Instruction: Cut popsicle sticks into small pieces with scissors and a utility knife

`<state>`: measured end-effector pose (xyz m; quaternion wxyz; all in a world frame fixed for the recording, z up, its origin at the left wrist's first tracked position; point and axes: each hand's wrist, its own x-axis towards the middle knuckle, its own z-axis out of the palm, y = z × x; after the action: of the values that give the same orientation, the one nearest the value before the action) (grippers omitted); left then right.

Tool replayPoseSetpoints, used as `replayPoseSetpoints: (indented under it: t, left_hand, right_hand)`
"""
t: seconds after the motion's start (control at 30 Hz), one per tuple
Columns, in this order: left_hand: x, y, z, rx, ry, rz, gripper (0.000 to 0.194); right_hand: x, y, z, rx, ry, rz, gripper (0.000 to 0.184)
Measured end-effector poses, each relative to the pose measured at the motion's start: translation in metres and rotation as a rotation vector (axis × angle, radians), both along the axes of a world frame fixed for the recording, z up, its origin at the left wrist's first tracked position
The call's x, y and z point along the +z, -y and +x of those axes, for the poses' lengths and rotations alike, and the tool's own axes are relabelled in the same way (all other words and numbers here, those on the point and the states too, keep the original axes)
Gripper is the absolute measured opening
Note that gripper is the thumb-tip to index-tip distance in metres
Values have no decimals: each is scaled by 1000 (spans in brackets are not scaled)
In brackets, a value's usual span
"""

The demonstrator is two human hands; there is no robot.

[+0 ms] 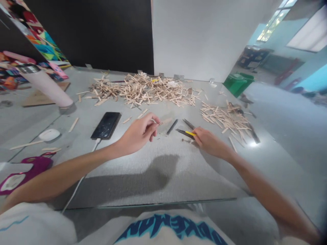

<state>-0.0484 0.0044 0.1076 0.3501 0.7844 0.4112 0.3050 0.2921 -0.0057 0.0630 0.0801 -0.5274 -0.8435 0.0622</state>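
Note:
My left hand [140, 132] is raised over the middle of the table, thumb and fingertips pinched on a small piece of wood [160, 124]. To its right, my right hand [208, 141] is closed around a yellow and black utility knife [189, 133], whose tip points left toward the other hand. Between the hands lies a dark pen-like tool [172, 126]. A second slim dark tool [188, 123] rests just beyond the knife, its near end close to my right fingers. A pale flat stick [167, 120] shows behind my left fingertips.
A large heap of wooden sticks [143, 90] runs along the back, with a smaller pile [224, 117] at right. A phone [106, 125] with a white cable, a white mouse [49, 135], a pink bottle [48, 85] and a purple object [35, 166] lie left. A green bin [237, 84] stands beyond.

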Motion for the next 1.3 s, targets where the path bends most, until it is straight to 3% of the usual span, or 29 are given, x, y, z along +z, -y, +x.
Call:
replayPoseSetpoints:
  t: [0.17, 0.27, 0.4, 0.57, 0.9, 1.17, 1.3]
  left_hand:
    - [-40, -6, 9, -66, -99, -176, 12]
    - [-64, -12, 14, -142, -84, -287, 10]
    - [-80, -18, 18, -314, -66, -414, 26]
    - [-79, -18, 19, -328, -57, -494, 30]
    - [-75, -14, 19, -287, -107, -537, 27]
    - [-73, -16, 18, -296, -149, -521, 28]
    - [-75, -18, 17, -318, -151, -501, 33]
  right_hand:
    - [8, 10, 10, 30, -215, -102, 34]
    - [2, 20, 12, 78, -257, -128, 26]
    - [-5, 33, 10, 232, -215, -109, 29]
    - [-7, 42, 7, 327, -237, -115, 28]
    - [-19, 53, 15, 272, -220, -80, 31]
    - [-10, 55, 9, 286, -133, -56, 30]
    - [-8, 59, 7, 294, -52, 27, 32]
